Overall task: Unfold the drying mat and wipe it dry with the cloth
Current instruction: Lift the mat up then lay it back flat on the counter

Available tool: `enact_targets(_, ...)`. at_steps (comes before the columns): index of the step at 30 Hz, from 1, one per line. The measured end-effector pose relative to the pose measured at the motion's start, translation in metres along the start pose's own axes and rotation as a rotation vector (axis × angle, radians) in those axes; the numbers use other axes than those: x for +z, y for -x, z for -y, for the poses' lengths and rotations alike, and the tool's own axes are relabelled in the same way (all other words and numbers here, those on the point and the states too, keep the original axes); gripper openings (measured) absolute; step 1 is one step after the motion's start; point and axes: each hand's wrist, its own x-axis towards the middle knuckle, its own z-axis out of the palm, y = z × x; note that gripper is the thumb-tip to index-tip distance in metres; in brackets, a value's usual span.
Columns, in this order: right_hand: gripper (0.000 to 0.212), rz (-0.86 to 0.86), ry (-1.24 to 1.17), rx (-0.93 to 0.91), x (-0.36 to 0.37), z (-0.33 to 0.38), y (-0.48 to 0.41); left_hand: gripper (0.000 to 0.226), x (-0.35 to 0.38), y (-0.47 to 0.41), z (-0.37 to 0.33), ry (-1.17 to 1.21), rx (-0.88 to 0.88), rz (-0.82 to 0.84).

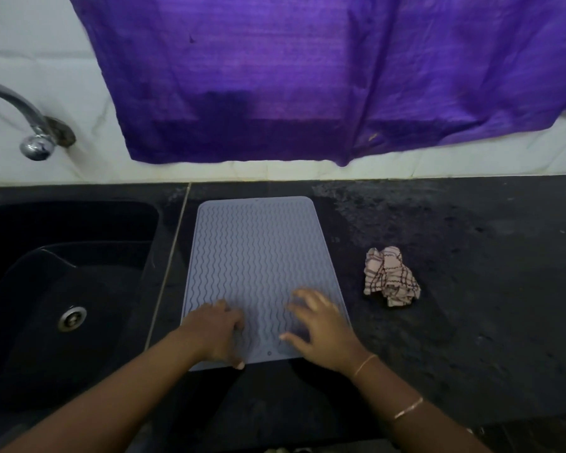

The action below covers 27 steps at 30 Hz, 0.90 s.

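Both hands rest at the 6 o'clock end of the drying mat (pixel 255 256), unfolded flat on the dark surface (pixel 477 305) — left hand (pixel 216 331) fingers bent, grip unclear; right hand (pixel 321 328) fingers spread, blurred, holding nothing. Crumpled cloth (pixel 391 276) lies at its 3 o'clock, apart; sink (pixel 89 282) at 9 o'clock.

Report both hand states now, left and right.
Left hand: open, resting on the near end of the grey drying mat, holding nothing.
Right hand: open, fingers spread over the drying mat, blurred, holding nothing.
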Motion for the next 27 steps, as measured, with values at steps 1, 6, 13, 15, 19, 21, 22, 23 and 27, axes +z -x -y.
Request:
enact_targets(1, 0.063, 0.036, -0.001, -0.017, 0.006, 0.006, 0.001, 0.073, 0.002, 0.002, 0.001, -0.019, 0.012, -0.025)
enact_targets(6, 0.068, 0.143, 0.064, -0.059, 0.024, 0.013, 0.008, 0.07, 0.013, 0.01, 0.01, -0.089, 0.1, -0.178)
enact_targets(13, 0.039, 0.011, 0.108, -0.066, 0.027, 0.019, 0.003, 0.043, 0.027, 0.019, 0.017, -0.17, 0.193, -0.355)
enact_targets(15, 0.035, -0.002, 0.154, -0.055, 0.024, 0.023, -0.002, 0.037, 0.033, 0.021, 0.011, -0.224, 0.165, -0.385)
enact_targets(19, 0.036, 0.044, 0.213, -0.113, 0.018, 0.021, -0.002, 0.034, 0.042, 0.028, -0.002, -0.325, 0.121, -0.441)
enact_targets(21, 0.041, 0.119, 0.228, -0.151, 0.014, 0.015, 0.002, 0.028, 0.043, 0.031, -0.002, -0.364, 0.148, -0.545)
enact_targets(22, 0.044, 0.152, 0.252, -0.148, 0.01, 0.012, 0.002, 0.028, 0.043, 0.031, -0.001, -0.361, 0.16, -0.599)
enact_targets(23, 0.046, 0.172, 0.29, -0.132, 0.004, 0.009, 0.0, 0.027, 0.041, 0.03, 0.002, -0.344, 0.171, -0.636)
enact_targets(27, 0.042, 0.256, 0.384, 0.015, -0.032, 0.008, -0.025, 0.027, 0.01, 0.026, 0.015, -0.316, 0.316, -0.634)
